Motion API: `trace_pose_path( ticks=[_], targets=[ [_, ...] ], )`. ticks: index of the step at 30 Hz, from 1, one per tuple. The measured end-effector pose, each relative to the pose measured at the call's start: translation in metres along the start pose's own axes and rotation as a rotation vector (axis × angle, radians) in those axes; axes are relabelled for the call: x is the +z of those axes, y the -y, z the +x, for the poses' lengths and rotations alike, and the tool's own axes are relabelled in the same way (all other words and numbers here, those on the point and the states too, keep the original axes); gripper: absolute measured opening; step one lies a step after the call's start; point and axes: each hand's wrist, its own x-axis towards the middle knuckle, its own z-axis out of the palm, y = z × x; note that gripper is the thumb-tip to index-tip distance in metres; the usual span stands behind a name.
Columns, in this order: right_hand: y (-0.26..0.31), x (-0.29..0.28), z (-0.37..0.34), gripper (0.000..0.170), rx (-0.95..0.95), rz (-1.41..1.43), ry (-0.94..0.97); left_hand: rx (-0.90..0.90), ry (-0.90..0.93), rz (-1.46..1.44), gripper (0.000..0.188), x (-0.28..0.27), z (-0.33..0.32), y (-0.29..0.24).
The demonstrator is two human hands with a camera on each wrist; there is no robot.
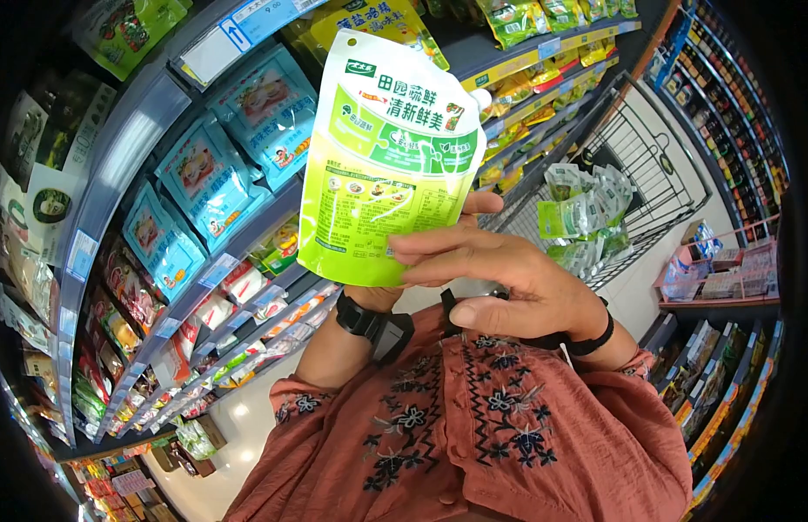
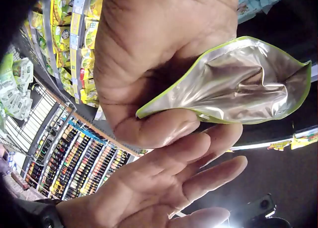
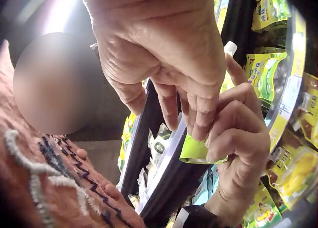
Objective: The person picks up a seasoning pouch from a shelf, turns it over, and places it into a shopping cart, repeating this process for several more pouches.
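Note:
A green and white spouted pouch (image 1: 391, 165) is held up with its printed face toward the head camera. The left hand (image 2: 169, 54) grips it from behind, its thumb and fingers curled at the pouch's silvery bottom (image 2: 238, 84) in the left wrist view. Extended fingers of the right hand (image 1: 508, 278) lie at the lower right corner of the pouch in the head view. In the right wrist view the right hand (image 3: 159, 54) reaches down beside the curled left hand (image 3: 241, 133), near the pouch's green lower end (image 3: 196, 151).
Shelves with blue packets (image 1: 208, 183) stand at the left, and yellow packets (image 1: 508, 96) fill shelves behind the pouch. A wire shopping cart (image 1: 660, 165) holding several green and white pouches (image 1: 586, 209) stands at the right. Bottle shelves (image 1: 726, 104) are beyond it.

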Motion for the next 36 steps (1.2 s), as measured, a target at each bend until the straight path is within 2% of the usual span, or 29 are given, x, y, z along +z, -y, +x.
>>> trace_pose_path(
  ticks=[4, 7, 9, 10, 12, 13, 14, 16, 17, 19, 23, 24, 25, 27, 32, 36],
  targets=[
    [-0.001, -0.006, 0.002, 0.037, -0.001, 0.011, 0.042, -0.016, -0.151, 0.278, 0.083, 0.019, 0.0, -0.005],
    [0.006, -0.013, 0.006, 0.039, 0.022, -0.013, 0.065, -0.067, 0.123, 0.4, 0.085, 0.007, -0.004, -0.022],
    [0.015, -0.014, 0.007, 0.042, 0.135, 0.008, 0.022, 0.334, -0.267, 0.51, 0.081, 0.035, -0.013, -0.01],
    [0.014, -0.02, 0.009, 0.042, 0.128, 0.051, 0.057, 0.399, -0.316, 0.54, 0.073, 0.035, -0.016, -0.014],
    [0.02, -0.02, 0.011, 0.042, 0.171, 0.101, 0.004, 0.352, -0.203, 0.512, 0.055, 0.028, -0.021, -0.022],
    [0.023, -0.025, 0.014, 0.043, 0.179, 0.09, -0.006, 0.36, -0.194, 0.546, 0.046, 0.041, -0.021, -0.026],
    [0.027, -0.028, 0.019, 0.042, 0.171, 0.086, -0.025, 0.497, -0.364, 1.047, 0.042, 0.059, -0.021, -0.024],
    [0.038, -0.03, 0.023, 0.042, 0.178, 0.093, -0.068, 0.552, -0.577, 0.967, 0.038, 0.078, -0.017, -0.027],
    [0.041, -0.032, 0.024, 0.042, 0.18, 0.095, -0.083, 0.601, -0.511, 0.961, 0.035, 0.085, -0.02, -0.026],
    [0.046, -0.035, 0.027, 0.043, 0.185, 0.1, -0.115, 0.702, -0.541, 0.939, 0.032, 0.098, -0.02, -0.024],
    [0.072, -0.035, 0.039, 0.043, 0.377, 0.019, -0.144, 0.883, -0.568, 1.324, 0.032, 0.115, -0.033, -0.032],
    [0.07, -0.035, 0.044, 0.042, 0.332, -0.047, -0.151, 0.923, -0.583, 1.425, 0.031, 0.118, -0.035, -0.035],
    [0.074, -0.036, 0.05, 0.042, 0.375, -0.033, -0.148, 0.963, -0.598, 1.526, 0.031, 0.122, -0.037, -0.038],
    [0.084, -0.039, 0.061, 0.042, 0.46, -0.007, -0.145, 1.013, -0.601, 1.585, 0.029, 0.139, -0.04, -0.042],
    [0.087, -0.052, 0.097, 0.04, 0.365, 0.073, -0.142, 1.146, -0.551, 1.644, 0.028, 0.172, -0.04, -0.06],
    [0.105, -0.06, 0.14, 0.042, 0.284, 0.018, -0.083, 1.218, -0.5, 1.653, 0.031, 0.198, -0.039, -0.083]
  ],
)
